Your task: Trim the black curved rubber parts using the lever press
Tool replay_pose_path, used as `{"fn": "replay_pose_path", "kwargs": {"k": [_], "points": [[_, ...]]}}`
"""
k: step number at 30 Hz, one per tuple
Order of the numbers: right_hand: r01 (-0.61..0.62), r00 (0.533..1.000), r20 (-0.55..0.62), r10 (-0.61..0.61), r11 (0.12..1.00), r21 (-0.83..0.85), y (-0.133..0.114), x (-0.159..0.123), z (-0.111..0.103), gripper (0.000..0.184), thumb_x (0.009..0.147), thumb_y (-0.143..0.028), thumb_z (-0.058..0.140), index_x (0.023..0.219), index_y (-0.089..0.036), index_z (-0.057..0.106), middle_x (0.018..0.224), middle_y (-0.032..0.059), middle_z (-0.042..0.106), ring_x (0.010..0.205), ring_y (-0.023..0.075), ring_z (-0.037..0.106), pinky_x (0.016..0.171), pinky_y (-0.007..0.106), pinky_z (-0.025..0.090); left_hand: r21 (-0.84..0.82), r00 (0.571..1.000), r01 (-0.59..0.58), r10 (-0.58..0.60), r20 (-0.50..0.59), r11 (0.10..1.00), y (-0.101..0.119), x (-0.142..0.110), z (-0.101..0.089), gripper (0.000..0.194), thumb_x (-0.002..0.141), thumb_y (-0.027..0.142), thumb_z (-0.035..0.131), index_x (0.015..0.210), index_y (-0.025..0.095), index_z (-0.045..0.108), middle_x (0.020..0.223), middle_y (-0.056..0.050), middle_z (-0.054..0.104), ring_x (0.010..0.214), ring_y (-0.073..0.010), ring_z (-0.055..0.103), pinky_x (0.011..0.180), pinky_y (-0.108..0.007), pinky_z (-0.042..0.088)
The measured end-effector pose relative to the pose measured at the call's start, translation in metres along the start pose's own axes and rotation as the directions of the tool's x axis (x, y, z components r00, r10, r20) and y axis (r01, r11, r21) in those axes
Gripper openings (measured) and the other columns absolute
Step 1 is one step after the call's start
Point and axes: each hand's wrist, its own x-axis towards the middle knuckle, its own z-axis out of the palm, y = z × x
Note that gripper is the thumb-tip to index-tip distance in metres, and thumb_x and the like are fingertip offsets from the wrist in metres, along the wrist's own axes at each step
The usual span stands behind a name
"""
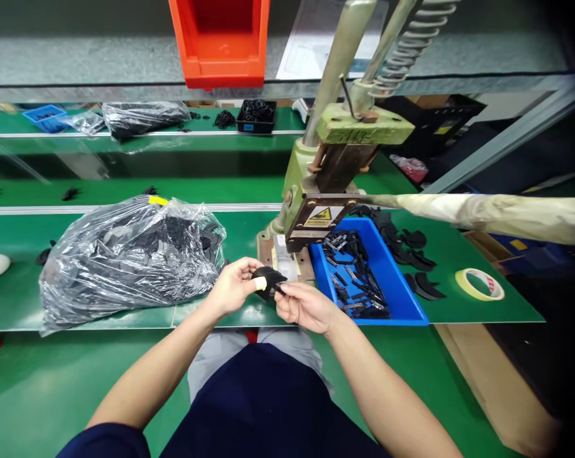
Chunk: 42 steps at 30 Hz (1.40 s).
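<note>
My left hand [237,286] is closed around a curved black plastic part [267,278], its thumb wrapped in a yellowish covering. At the part's right end my right hand [304,306] pinches a small dark piece [280,290], which meets the curved part; whether the two are joined I cannot tell. Just beyond my hands stands a green hand press [311,191] with its metal base [307,266] on the green bench. To the right of the press, a blue bin [406,305] holds many small black pieces with metallic bits.
A clear plastic bag [130,267] full of black parts lies at left. Curved black parts [423,286] and a tape roll [479,284] are at right. The press's wrapped lever [488,213] reaches right. An orange bin [225,70] hangs above a conveyor [211,191] carrying scattered parts.
</note>
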Motion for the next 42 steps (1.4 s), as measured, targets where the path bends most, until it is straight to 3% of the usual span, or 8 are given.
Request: {"fn": "replay_pose_path", "kwargs": {"k": [10, 18, 22, 24, 27, 31, 36, 42], "points": [[-0.024, 0.978, 0.209, -0.018, 0.98, 0.195, 0.023, 0.001, 0.006, 0.036, 0.074, -0.043, 0.076, 0.085, -0.014, 0.059, 0.056, -0.0095, 0.034, 0.046, 0.0019, 0.022, 0.042, 0.017, 0.015, 0.284, 0.977, -0.1, 0.04, 0.21, 0.954, 0.021, -0.007, -0.001, 0.022, 0.081, 0.023, 0.067, 0.101, 0.014, 0.069, 0.092, -0.004, 0.073, 0.077, -0.0146, 0.066, 0.073, -0.026, 0.053], [0.136, 0.986, 0.085, -0.145, 0.985, 0.11, 0.028, -0.009, 0.018, 0.036, 0.08, -0.047, 0.071, 0.088, -0.014, 0.06, 0.06, -0.0063, 0.042, 0.049, 0.0022, 0.029, 0.045, 0.019, 0.016, 0.165, 0.982, -0.021, -0.011, 0.188, 0.986, 0.018, -0.007, 0.002, 0.026, 0.076, 0.02, 0.071, 0.1, 0.014, 0.067, 0.093, -0.005, 0.072, 0.078, -0.0159, 0.068, 0.074, -0.028, 0.055], [0.203, 0.97, 0.14, -0.201, 0.979, 0.001, 0.022, -0.011, 0.013, 0.046, 0.075, -0.058, 0.071, 0.087, -0.016, 0.06, 0.056, -0.0077, 0.041, 0.045, 0.0029, 0.031, 0.043, 0.02, 0.021, 0.257, 0.968, -0.225, 0.186, 0.168, 0.94, 0.016, -0.016, 0.001, 0.016, 0.081, 0.024, 0.07, 0.092, 0.014, 0.065, 0.089, -0.006, 0.069, 0.078, -0.0153, 0.066, 0.069, -0.027, 0.055], [0.243, 0.961, 0.16, -0.227, 0.966, -0.089, 0.016, -0.01, 0.007, 0.045, 0.077, -0.059, 0.069, 0.088, -0.015, 0.062, 0.057, -0.0044, 0.048, 0.046, 0.0058, 0.039, 0.043, 0.021, 0.028, 0.382, 0.894, -0.447, 0.394, 0.212, 0.809, 0.015, -0.023, 0.0, 0.006, 0.086, 0.02, 0.066, 0.089, 0.015, 0.065, 0.087, -0.005, 0.067, 0.078, -0.0143, 0.065, 0.07, -0.026, 0.055], [0.338, 0.941, 0.118, -0.318, 0.909, -0.245, 0.004, -0.009, -0.004, 0.036, 0.081, -0.049, 0.068, 0.096, -0.016, 0.068, 0.08, 0.0051, 0.066, 0.066, 0.0116, 0.058, 0.055, 0.025, 0.045, 0.505, 0.67, -0.729, 0.635, 0.385, 0.462, 0.014, -0.033, -0.004, 0.016, 0.09, 0.01, 0.057, 0.103, 0.017, 0.064, 0.094, -0.008, 0.068, 0.088, -0.0159, 0.066, 0.076, -0.028, 0.056], [0.47, 0.869, 0.072, -0.489, 0.771, -0.429, -0.014, -0.013, -0.015, 0.024, 0.085, -0.041, 0.065, 0.099, -0.023, 0.072, 0.105, 0.0056, 0.068, 0.092, 0.0152, 0.061, 0.079, 0.03, 0.051, 0.55, 0.509, -0.817, 0.669, 0.542, 0.176, 0.012, -0.038, -0.009, 0.025, 0.091, 0.007, 0.053, 0.114, 0.016, 0.06, 0.1, -0.01, 0.069, 0.097, -0.0187, 0.065, 0.081, -0.032, 0.058], [0.558, 0.816, 0.235, -0.527, 0.618, -0.553, -0.03, -0.02, -0.011, 0.019, 0.084, -0.035, 0.067, 0.098, -0.024, 0.074, 0.102, 0.0065, 0.071, 0.099, 0.0191, 0.062, 0.096, 0.04, 0.048, 0.571, 0.525, -0.805, 0.641, 0.561, 0.16, 0.007, -0.036, -0.013, 0.025, 0.09, 0.007, 0.055, 0.114, 0.015, 0.06, 0.1, -0.011, 0.069, 0.099, -0.0191, 0.065, 0.083, -0.031, 0.058], [0.566, 0.822, 0.357, -0.444, 0.559, -0.606, -0.037, -0.01, -0.006, 0.017, 0.086, -0.037, 0.064, 0.091, -0.025, 0.075, 0.094, 0.005, 0.072, 0.093, 0.0188, 0.064, 0.091, 0.039, 0.051, 0.597, 0.647, -0.737, 0.588, 0.485, 0.318, 0.001, -0.031, -0.009, 0.02, 0.093, 0.014, 0.051, 0.107, 0.02, 0.065, 0.099, -0.009, 0.071, 0.093, -0.0171, 0.067, 0.081, -0.029, 0.057]]}}
